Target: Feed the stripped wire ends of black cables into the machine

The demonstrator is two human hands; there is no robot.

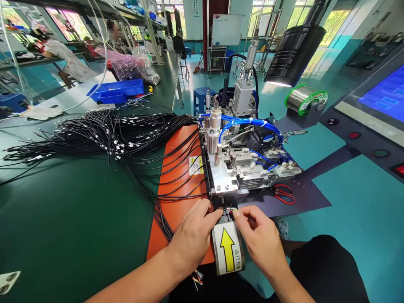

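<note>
My left hand [194, 231] is closed, with its fingertips pressed at the black fixture [225, 218] on the front of the machine. What those fingers grip is hidden. My right hand [263, 242] pinches thumb and forefinger at the fixture's right side, where small coloured wire ends show; the thing in the pinch is too small to name. Just below the fixture, a rounded guide with a yellow arrow label [227, 248] lies between my hands. Stripped coloured wires [198, 277] hang below my left wrist. Black cables [176, 195] run across an orange board [179, 168] into the machine.
A large bundle of black cables [104, 130] lies on the green table [78, 219]. The machine [221, 168] carries cylinders and blue air tubes [246, 122]. Right of it are red-handled scissors [284, 194], a solder spool [304, 99] and a screen [383, 94]. Two people sit at the back left.
</note>
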